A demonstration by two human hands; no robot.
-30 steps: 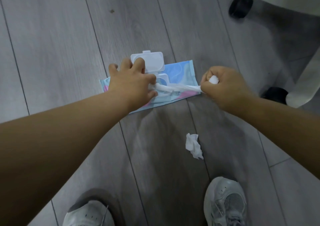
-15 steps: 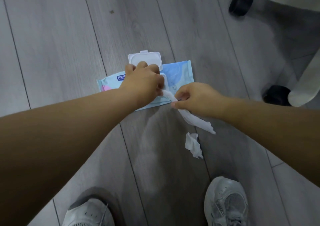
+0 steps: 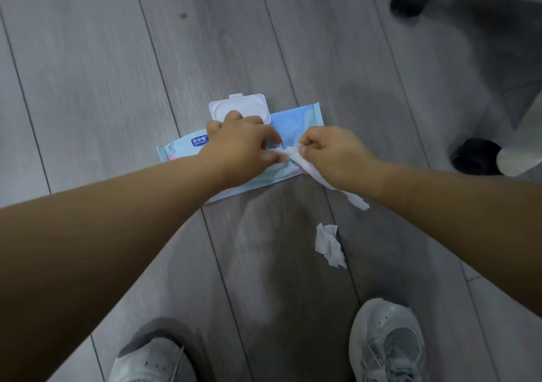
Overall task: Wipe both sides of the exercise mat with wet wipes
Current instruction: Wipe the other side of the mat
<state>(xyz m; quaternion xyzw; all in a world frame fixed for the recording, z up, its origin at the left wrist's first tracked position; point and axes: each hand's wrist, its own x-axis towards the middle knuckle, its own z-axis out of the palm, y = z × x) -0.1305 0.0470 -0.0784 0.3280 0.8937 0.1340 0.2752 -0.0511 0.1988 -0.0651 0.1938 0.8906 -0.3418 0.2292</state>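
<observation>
Grey plank floor seen from above, with pale shoes at the near edge and black chair wheels off to the right. Flat on the boards, a blue pack of wipes, its white lid flipped open toward the far side.

Left hand down on the pack, fingers bent over the opening, pinning it in place. Thumb nipping the sheet there or not: cannot tell. Right hand closed on a wet wipe, pinched at the fingertips just beside the left hand, loose tail trailing out under the wrist toward the floor. A crumpled wipe lying apart, nearer the shoes.

No exercise mat anywhere in view. Judged from that, no wiping under way here, only the fetching of a sheet.

Hazards from here:
- A chain of extra sheets out of the slot, from too quick a pull.
- A tear at the opening, from a sideways tug on damp, twisted fabric.
- A light pack lifting and sliding along, given any slackening of the left hand.
- Floor dust on the dangling tail, so close to the boards, and then onto the mat.
- Dried-out wipes, with the lid left open.
- A slip or a smear underfoot, with the crumpled wipe so near the shoes.
</observation>
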